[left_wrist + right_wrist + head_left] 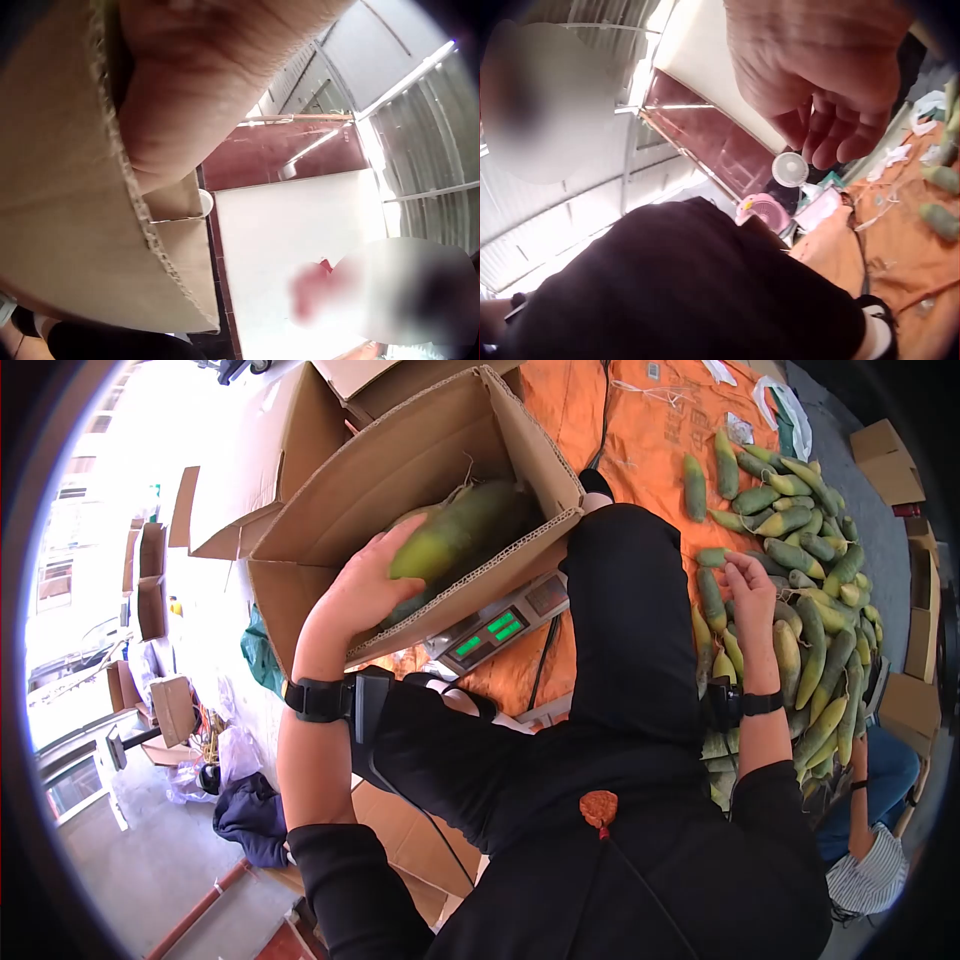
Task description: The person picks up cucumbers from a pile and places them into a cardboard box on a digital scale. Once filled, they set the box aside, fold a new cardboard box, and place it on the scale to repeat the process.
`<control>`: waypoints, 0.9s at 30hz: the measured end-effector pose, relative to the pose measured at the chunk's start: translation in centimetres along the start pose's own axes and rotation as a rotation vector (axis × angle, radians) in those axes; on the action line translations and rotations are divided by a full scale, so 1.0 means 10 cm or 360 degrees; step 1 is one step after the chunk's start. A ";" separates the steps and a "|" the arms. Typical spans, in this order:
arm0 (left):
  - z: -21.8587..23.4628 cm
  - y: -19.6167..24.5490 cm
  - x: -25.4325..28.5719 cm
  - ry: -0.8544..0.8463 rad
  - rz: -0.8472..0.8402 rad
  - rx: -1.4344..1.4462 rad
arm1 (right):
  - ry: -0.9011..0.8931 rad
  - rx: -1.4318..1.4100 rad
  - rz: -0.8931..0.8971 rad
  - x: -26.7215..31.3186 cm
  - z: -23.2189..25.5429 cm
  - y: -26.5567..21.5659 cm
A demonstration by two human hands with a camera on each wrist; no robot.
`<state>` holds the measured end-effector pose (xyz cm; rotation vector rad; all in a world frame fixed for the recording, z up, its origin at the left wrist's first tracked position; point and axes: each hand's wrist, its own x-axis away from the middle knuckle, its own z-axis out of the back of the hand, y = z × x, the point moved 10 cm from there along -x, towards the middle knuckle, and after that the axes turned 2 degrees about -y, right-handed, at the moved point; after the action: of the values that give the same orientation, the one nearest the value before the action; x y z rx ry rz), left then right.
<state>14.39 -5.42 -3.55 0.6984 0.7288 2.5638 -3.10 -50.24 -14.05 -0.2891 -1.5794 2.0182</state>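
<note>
My left hand (372,582) reaches into an open cardboard box (345,480) and grips the pale end of a large green radish (465,535), thumb on the near side and fingers on the far side. The box wall hides most of that hand in the left wrist view. Over the near edge of a heap of green radishes (828,650) hovers my right hand (752,595), its fingers loosely curled. Nothing shows between those fingers in the right wrist view. Near its fingertips in the head view lies a short green radish (712,557).
A scale with a lit green display (500,625) sits under the box's near side. Orange sheeting (640,470) covers the floor ahead. More cardboard boxes (255,460) stand at the left. Another person's arm (860,800) shows at the far right. A black cable (604,420) crosses the sheeting.
</note>
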 end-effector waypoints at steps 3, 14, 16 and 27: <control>0.08 -0.08 0.07 0.0039 0.0067 0.0119 | -0.0034 -0.0015 -0.0147 0.01 0.00 0.34; 0.60 0.16 0.97 0.0862 0.0092 0.0284 | -0.0227 0.0391 -0.0200 0.18 0.09 1.66; 0.60 0.16 1.05 0.0899 0.0081 0.0257 | -0.0241 0.0484 -0.0157 0.25 0.09 1.72; 0.55 0.16 1.14 0.1024 0.0015 0.0215 | -0.0338 0.0428 -0.0819 0.73 0.18 2.31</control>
<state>7.91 0.85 5.52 -0.1176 1.0949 2.7729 -16.73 -51.25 -34.20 0.4074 -1.3039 1.8525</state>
